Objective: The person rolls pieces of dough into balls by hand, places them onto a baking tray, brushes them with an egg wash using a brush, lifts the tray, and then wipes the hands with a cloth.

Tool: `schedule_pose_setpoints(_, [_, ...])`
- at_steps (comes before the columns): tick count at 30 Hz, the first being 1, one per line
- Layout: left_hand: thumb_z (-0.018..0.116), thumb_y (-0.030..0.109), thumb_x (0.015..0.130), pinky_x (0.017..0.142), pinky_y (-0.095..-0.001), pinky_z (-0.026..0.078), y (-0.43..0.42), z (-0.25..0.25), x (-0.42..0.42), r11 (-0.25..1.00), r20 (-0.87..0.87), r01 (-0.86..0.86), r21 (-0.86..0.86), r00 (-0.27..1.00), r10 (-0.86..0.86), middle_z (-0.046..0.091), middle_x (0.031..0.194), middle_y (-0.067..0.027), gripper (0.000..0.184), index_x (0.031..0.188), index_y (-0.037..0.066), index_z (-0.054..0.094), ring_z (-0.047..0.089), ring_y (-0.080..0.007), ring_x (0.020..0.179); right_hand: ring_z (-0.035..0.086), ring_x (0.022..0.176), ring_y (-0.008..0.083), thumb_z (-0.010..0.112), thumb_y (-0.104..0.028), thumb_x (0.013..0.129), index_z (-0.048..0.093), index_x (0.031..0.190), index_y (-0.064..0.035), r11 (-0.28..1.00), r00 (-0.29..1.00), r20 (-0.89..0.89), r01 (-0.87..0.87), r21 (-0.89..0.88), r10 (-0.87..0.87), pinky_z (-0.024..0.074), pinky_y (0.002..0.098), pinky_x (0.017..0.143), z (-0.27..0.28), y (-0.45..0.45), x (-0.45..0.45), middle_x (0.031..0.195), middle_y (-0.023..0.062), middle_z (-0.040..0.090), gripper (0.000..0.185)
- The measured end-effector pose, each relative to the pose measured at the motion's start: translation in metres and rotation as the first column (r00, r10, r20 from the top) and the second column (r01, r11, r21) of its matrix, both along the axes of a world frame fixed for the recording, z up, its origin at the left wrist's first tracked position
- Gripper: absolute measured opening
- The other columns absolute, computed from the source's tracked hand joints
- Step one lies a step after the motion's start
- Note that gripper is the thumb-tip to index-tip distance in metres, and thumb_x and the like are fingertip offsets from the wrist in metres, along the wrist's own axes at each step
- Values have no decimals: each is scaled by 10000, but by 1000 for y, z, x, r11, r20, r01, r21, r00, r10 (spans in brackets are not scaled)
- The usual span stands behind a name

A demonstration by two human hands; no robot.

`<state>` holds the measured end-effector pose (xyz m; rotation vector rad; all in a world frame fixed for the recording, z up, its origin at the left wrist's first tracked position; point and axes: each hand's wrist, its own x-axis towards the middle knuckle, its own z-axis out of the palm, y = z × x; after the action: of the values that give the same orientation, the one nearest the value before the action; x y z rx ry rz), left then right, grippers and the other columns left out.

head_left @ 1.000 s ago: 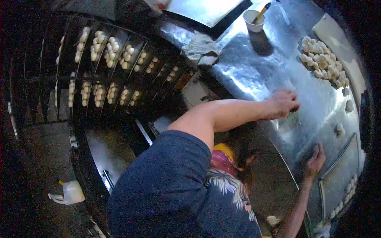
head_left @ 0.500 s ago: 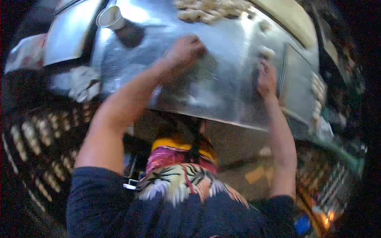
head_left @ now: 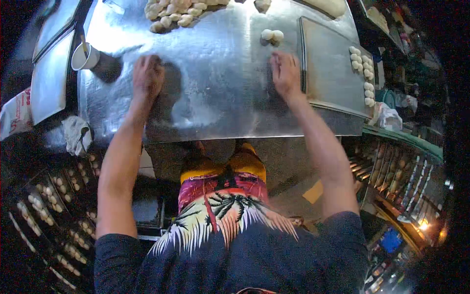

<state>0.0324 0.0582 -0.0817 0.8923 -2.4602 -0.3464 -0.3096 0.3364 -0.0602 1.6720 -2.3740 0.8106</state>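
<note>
On the metal tabletop, my left hand is curled with its knuckles up. Whatever lies under its fingers is hidden. My right hand is also curled, thumb and fingers drawn together, and I cannot make out anything in it. Just beyond its fingertips sits a pair of small white dough balls, apart from the hand. A heap of cut dough pieces lies at the far side of the table, past my left hand.
A white tub with a handle sticking out stands at left. At right, a flat metal tray carries rows of dough balls. A larger dough mass lies behind it. Racks of dough flank me below the table.
The view has turned, shifting the table leftward and down. My left hand has moved left across the table, toward the tub. My right hand has drawn back slightly from the dough balls.
</note>
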Motion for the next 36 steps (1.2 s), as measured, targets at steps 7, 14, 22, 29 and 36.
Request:
schedule_pose_setpoints(7, [769, 234, 929, 900, -431, 552, 84, 27, -35, 883, -57, -316, 348, 933, 356, 683, 1119, -153, 350, 1221, 54, 692, 667, -332, 1022, 627, 1100, 343, 740, -159, 920, 635, 1266, -92, 990, 872, 481, 132, -49, -92, 484, 438, 984, 25, 23, 9, 1176, 154, 680, 368])
schedule_pose_setpoints(14, [813, 43, 808, 938, -387, 579, 153, 45, -250, 945, -312, 150, 291, 949, -55, 681, 1141, -136, 395, 1185, 90, 706, 697, -300, 1059, 675, 1072, 279, 746, 24, 861, 533, 1420, -116, 977, 798, 603, 133, -166, -6, 565, 390, 928, 25, -17, -46, 1169, 124, 640, 614])
schedule_pose_setpoints(22, [818, 109, 768, 972, -452, 498, 134, 34, -260, 985, -285, 120, 125, 955, -80, 697, 1096, -128, 392, 1141, 110, 696, 645, -349, 1053, 651, 1102, 335, 782, 18, 803, 551, 1420, -119, 978, 893, 449, 126, -169, -38, 531, 446, 955, 26, -28, -52, 1187, 146, 679, 673])
schedule_pose_setpoints(29, [844, 238, 806, 989, -484, 457, -4, 29, -166, 901, -127, -398, -170, 916, 381, 689, 1046, -87, 290, 1069, 153, 754, 625, -313, 1039, 661, 1096, 261, 759, -29, 874, 616, 1349, -70, 951, 847, 510, 266, -156, -153, 517, 385, 960, 29, -16, 16, 1161, 109, 706, 498])
schedule_pose_setpoints(36, [799, 276, 900, 822, -427, 528, 19, 34, -117, 879, -199, 156, 450, 977, -72, 727, 997, -108, 210, 1034, 117, 774, 666, -322, 896, 724, 1014, 229, 777, -108, 919, 681, 1281, -46, 980, 621, 784, 159, -119, -6, 568, 345, 867, 38, -137, 110, 1157, 135, 741, 380])
